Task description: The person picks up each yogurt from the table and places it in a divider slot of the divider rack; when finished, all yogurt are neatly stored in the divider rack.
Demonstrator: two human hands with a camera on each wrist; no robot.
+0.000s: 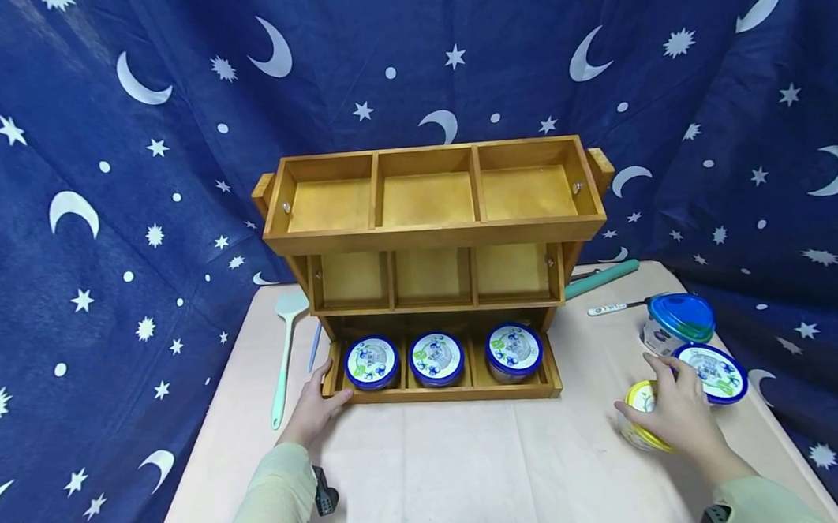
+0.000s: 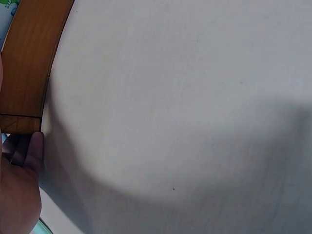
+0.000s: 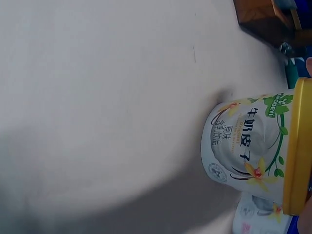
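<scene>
A three-tier wooden rack stands at the middle of the table, each tier split into three compartments. Its bottom tier holds blue-lidded tubs, one in each compartment. My left hand grips the bottom tier's front left corner; the left wrist view shows fingers against the wooden end. On the right, my right hand holds a yellow-lidded tub by its lid. The right wrist view shows this tub with a flower print on its side. Another blue-lidded tub is just beside that hand.
Behind the right hand stands a tub with a plain blue lid. A small white-handled utensil and a green rod-like thing lie right of the rack. A mint-green spatula and a thin blue stick lie left of it.
</scene>
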